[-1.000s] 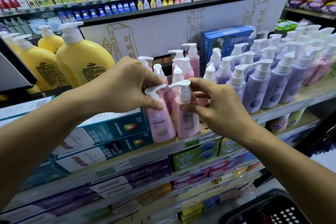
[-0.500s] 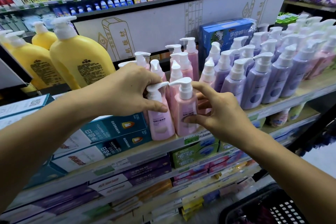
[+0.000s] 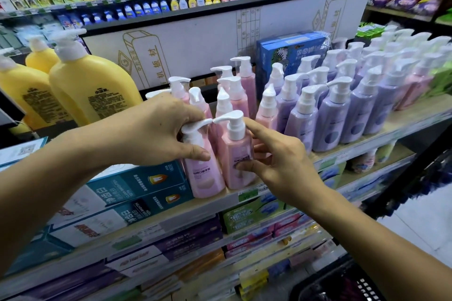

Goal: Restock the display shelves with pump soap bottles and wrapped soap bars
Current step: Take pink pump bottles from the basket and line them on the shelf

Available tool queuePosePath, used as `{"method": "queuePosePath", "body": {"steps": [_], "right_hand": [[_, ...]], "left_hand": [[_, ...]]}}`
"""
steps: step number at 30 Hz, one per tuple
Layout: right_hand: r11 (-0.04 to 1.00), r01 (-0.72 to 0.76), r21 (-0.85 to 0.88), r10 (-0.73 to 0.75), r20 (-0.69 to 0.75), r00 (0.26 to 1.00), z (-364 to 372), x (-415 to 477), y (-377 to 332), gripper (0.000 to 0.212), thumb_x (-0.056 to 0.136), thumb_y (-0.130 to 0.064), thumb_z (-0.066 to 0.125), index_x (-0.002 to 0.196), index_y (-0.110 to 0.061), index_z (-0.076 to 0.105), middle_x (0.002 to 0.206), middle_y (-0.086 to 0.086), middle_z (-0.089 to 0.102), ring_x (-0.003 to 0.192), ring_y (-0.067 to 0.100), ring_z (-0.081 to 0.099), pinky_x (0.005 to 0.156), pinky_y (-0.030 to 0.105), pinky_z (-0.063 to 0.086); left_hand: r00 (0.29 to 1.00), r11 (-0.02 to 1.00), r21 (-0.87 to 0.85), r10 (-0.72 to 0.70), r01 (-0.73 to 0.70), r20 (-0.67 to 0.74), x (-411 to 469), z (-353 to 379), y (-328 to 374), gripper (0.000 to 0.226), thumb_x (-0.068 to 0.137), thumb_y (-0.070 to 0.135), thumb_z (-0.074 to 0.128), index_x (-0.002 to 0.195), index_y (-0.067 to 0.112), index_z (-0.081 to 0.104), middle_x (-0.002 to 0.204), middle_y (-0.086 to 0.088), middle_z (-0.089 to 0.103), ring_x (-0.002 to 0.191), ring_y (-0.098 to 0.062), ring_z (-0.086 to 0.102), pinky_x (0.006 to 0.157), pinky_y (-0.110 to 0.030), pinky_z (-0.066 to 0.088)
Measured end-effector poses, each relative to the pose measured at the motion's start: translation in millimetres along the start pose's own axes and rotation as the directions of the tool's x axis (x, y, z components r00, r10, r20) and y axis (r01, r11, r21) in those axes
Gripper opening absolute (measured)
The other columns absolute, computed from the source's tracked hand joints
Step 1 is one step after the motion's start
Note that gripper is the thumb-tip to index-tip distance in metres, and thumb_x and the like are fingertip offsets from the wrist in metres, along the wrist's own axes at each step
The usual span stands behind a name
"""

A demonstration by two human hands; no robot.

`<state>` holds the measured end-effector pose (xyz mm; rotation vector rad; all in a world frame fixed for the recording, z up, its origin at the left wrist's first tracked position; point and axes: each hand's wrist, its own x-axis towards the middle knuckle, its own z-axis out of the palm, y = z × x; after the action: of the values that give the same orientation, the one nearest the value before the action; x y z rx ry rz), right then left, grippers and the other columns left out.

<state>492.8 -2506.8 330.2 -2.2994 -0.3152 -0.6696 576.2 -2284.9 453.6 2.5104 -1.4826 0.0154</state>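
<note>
Shelf [image 3: 413,111], wooden, carries all stock listed. Yellow bottles [image 3: 93,90], large, stand far left of the blue carton [image 3: 291,56], my landmark, which is upright at the back. Purple pump bottles [image 3: 340,115] are ranked in front and to the right of the carton. Left pink bottle [image 3: 205,178] and right pink bottle [image 3: 234,151] stand left of and forward of the carton, side by side at the shelf's front edge, spout tips nearly meeting.

Handling, judged: full, moderately heavy, stiff plastic, glossy and slippery. Pump heads likely swivel, so grasp the body below the shoulder.

My left hand [image 3: 156,134] has its fingers wrapped round the left pink bottle's shoulder. On my right hand [image 3: 281,166], thumb and fingers pinch the right pink bottle's body.
</note>
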Motion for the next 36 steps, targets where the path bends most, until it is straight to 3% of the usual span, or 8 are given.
{"method": "queuePosePath", "body": {"steps": [3, 8, 12, 15, 18, 26, 33, 36], "right_hand": [[1.0, 0.007, 0.01, -0.006, -0.019, 1.0, 4.7, -6.9, 2.1, 0.085, 0.08, -0.027, 0.082, 0.148, -0.042, 0.033, 0.111, -0.01, 0.067, 0.091, 0.006, 0.065, 0.083, 0.029, 0.059], [0.988, -0.054, 0.144, 0.06, -0.036, 0.998, 1.5, -6.8, 1.4, 0.072, 0.076, -0.029, 0.084, 0.138, -0.033, 0.048, 0.111, -0.012, 0.065, 0.096, 0.004, 0.066, 0.084, 0.023, 0.057], [0.991, -0.102, 0.085, 0.098, 0.045, 0.994, -11.6, -4.8, -5.5, 0.067, 0.076, -0.042, 0.08, 0.135, -0.03, 0.052, 0.103, -0.013, 0.065, 0.087, 0.005, 0.067, 0.079, 0.028, 0.059], [0.995, -0.079, 0.055, 0.085, -0.125, 0.989, -40.1, 7.2, -8.9, 0.051, 0.086, -0.053, 0.063, 0.124, -0.019, 0.062, 0.091, -0.01, 0.066, 0.07, 0.005, 0.068, 0.063, 0.031, 0.06], [0.992, -0.034, -0.123, -0.001, -0.272, 0.962, -68.6, 34.7, -11.5, 0.03, 0.092, -0.033, 0.067, 0.114, -0.013, 0.067, 0.094, 0.0, 0.067, 0.063, 0.012, 0.065, 0.066, 0.038, 0.058], [0.781, 0.022, -0.625, 0.057, 0.106, 0.993, -73.3, 80.4, -33.7, 0.044, 0.09, -0.054, 0.06, 0.112, -0.017, 0.068, 0.1, 0.011, 0.067, 0.098, 0.03, 0.056, 0.075, 0.032, 0.031], [0.776, 0.056, -0.629, 0.135, 0.251, 0.959, -82.6, 95.6, -45.1, 0.01, 0.086, -0.025, 0.065, 0.093, -0.024, 0.072, 0.077, -0.001, 0.061, 0.085, 0.022, 0.046, 0.069, 0.028, 0.026], [0.813, 0.063, -0.579, 0.172, 0.343, 0.923, -92.5, 99.1, -47.7, 0.02, 0.082, -0.014, 0.066, 0.086, -0.034, 0.065, 0.067, -0.011, 0.045, 0.069, 0.014, 0.043, 0.056, 0.027, 0.027]], "left_hand": [[0.998, 0.999, 0.033, 0.016, -0.014, -0.054, -2.1, 6.6, -1.5, 0.048, 0.075, 0.066, 0.063, 0.074, 0.019, 0.062, 0.054, 0.009, 0.052, 0.058, -0.012, 0.05, 0.053, -0.018, 0.039], [0.981, 0.997, -0.058, 0.045, -0.057, -0.191, 4.1, 11.3, 12.0, 0.071, 0.078, 0.074, 0.058, 0.126, 0.022, 0.064, 0.071, 0.033, 0.06, 0.067, 0.012, 0.059, 0.057, -0.008, 0.045], [0.964, 0.999, -0.029, 0.036, -0.045, -0.264, 14.0, 14.7, 22.1, 0.05, 0.087, 0.065, 0.054, 0.115, 0.026, 0.067, 0.078, 0.011, 0.07, 0.065, -0.006, 0.064, 0.059, -0.036, 0.053], [0.963, 0.999, -0.034, 0.011, -0.021, -0.269, 19.8, 14.1, 26.4, 0.036, 0.09, 0.051, 0.056, 0.106, 0.022, 0.071, 0.076, 0.015, 0.068, 0.066, -0.003, 0.064, 0.06, -0.034, 0.054], [0.96, 0.999, -0.042, 0.006, -0.018, -0.279, 23.6, 12.6, 25.7, 0.036, 0.087, 0.05, 0.061, 0.108, 0.023, 0.071, 0.075, 0.013, 0.067, 0.067, -0.003, 0.064, 0.064, -0.031, 0.055], [0.973, 0.998, -0.055, 0.003, -0.016, -0.23, 29.4, 10.2, 29.8, 0.044, 0.081, 0.056, 0.062, 0.109, 0.024, 0.072, 0.071, 0.018, 0.059, 0.067, -0.006, 0.061, 0.064, -0.031, 0.052], [0.971, 0.999, -0.029, 0.026, -0.034, -0.237, 30.5, 11.8, 30.8, 0.045, 0.082, 0.055, 0.061, 0.109, 0.022, 0.073, 0.07, 0.012, 0.057, 0.065, -0.007, 0.057, 0.062, -0.03, 0.049], [0.969, 0.999, -0.017, 0.034, -0.04, -0.243, 31.5, 12.1, 29.8, 0.039, 0.084, 0.051, 0.066, 0.108, 0.021, 0.072, 0.07, 0.007, 0.061, 0.064, -0.01, 0.059, 0.063, -0.034, 0.051]]}}
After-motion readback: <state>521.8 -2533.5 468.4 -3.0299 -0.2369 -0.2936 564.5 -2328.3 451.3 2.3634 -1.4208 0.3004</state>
